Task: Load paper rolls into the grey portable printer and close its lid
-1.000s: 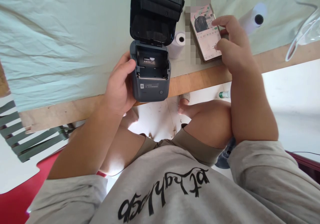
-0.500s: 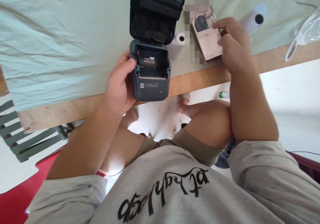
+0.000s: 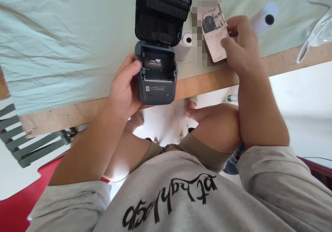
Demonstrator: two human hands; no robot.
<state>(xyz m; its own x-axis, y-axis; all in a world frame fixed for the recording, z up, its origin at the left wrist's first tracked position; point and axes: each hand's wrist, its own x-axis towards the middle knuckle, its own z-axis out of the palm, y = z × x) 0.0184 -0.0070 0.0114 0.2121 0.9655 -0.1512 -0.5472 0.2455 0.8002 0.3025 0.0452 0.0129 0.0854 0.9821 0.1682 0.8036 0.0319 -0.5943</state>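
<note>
My left hand (image 3: 123,90) is closed round the left side of a dark portable label printer (image 3: 157,95), its thumb on the top edge. The printer's black lid (image 3: 160,16) is swung up, and its paper bay holds no roll. My right hand (image 3: 241,45) is at the right edge of a phone (image 3: 215,45) with a lit screen. Its thumb lies over the screen's lower right and the fingers curl at the side, partly hidden. A white paper roll (image 3: 183,48) sits behind the printer. Another paper roll (image 3: 261,21) lies just past my right hand.
A pale green cloth (image 3: 64,35) covers the table, with a wooden edge (image 3: 70,111) at the front. At the right are a white cable (image 3: 308,40) and clear plastic (image 3: 323,33). Pixel blocks hide the area left of the phone. A green-capped bottle (image 3: 232,98) is below the table.
My right index finger has left the screen for the phone's right side, and the thumb has shifted left onto the screen. The phone has slid slightly left. My left hand and the printer stay put.
</note>
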